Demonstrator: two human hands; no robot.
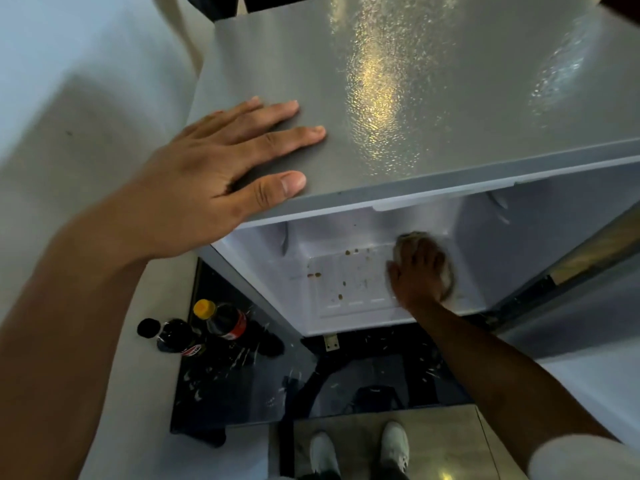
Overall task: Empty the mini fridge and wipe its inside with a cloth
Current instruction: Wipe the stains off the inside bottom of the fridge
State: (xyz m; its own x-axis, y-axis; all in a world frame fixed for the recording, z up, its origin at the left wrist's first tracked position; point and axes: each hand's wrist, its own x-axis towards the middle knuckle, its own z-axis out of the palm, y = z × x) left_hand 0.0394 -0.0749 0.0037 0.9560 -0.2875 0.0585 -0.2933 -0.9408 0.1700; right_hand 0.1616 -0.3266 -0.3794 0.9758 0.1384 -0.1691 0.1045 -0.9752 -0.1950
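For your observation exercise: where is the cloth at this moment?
In the head view, the cloth is inside the mini fridge, under the right hand, pressed on the floor's right rear part.

Right hand (417,271) — cloth (446,271) — fridge floor (346,289)

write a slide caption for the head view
Right hand wipes the stained fridge floor with a cloth.

1. I see a pale wall (52,98) on the left.
2. A dark glossy floor (242,386) lies below it.
3. A lighter tile (446,441) catches a small glint of light.
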